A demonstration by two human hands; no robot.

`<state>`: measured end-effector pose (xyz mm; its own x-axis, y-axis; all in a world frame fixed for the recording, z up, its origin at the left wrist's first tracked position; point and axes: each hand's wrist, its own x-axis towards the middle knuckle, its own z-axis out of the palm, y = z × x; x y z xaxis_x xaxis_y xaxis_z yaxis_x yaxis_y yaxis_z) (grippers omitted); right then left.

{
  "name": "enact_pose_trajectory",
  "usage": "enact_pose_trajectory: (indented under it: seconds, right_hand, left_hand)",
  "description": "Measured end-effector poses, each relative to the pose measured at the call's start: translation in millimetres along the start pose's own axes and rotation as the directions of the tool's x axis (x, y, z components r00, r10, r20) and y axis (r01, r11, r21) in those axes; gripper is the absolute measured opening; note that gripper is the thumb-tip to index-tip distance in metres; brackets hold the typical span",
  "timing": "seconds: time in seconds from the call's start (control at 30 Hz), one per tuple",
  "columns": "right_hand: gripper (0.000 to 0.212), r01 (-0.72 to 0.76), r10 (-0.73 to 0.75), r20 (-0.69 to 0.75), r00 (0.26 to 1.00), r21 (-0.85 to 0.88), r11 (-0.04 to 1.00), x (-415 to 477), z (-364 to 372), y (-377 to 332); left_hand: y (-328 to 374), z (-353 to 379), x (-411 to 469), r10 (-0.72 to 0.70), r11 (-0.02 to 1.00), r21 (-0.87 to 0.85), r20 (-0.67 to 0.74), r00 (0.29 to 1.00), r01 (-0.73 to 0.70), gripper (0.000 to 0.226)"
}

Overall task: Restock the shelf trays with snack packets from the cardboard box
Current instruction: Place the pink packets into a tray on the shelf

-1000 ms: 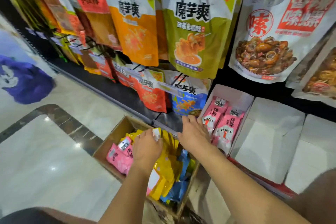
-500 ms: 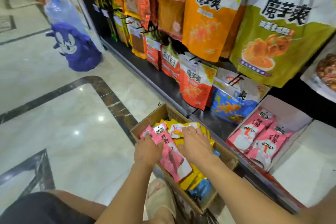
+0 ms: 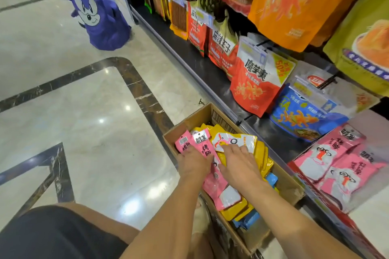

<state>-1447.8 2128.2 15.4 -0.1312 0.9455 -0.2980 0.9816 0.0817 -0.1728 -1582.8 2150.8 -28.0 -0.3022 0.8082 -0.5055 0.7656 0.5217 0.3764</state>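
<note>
Cardboard box (image 3: pixel 291 190) is seen on the floor, many packets left inside. Beside the box, shelf tray (image 3: pixel 303 171) is part filled with pink packets (image 3: pixel 328 153). Left hand (image 3: pixel 194 162) is curled over pink packets in the box; right hand (image 3: pixel 240 164) is laid flat, fingers spread, nothing gripped.

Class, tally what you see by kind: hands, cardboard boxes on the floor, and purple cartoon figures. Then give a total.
Hands: 2, the left hand and the right hand
Cardboard box: 1
Purple cartoon figure: 1
Total: 4
</note>
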Motion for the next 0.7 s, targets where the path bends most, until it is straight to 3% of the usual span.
enact_pose_trajectory:
  seconds: [0.13,0.3,0.47,0.53,0.7]
  right_hand:
    - [0.061,-0.004,0.003,-0.045,0.999,-0.005,1.0,5,0,2]
    - [0.06,-0.011,0.011,-0.082,0.997,0.009,1.0,7,2,-1]
    - [0.056,-0.006,0.007,-0.082,0.997,0.009,1.0,8,2,-10]
    - [0.057,-0.003,0.004,-0.07,0.998,0.006,1.0,8,3,-15]
    - [0.068,-0.028,0.028,0.002,1.0,-0.033,0.999,9,17,-29]
  left_hand:
    - [2,0,6,-0.015,0.999,-0.034,0.002,1.0,0.016,0.065]
    - [8,-13,3,-0.034,0.98,-0.195,0.039,0.999,0.041,0.073]
    - [-3,-30,-3,-0.017,0.888,-0.459,-0.049,0.999,-0.008,0.016]
    - [-12,-38,-8,-0.013,0.825,-0.564,-0.071,0.997,-0.029,0.006]
    - [-35,-58,-9,-0.059,0.757,-0.653,-0.09,0.994,-0.014,0.027]
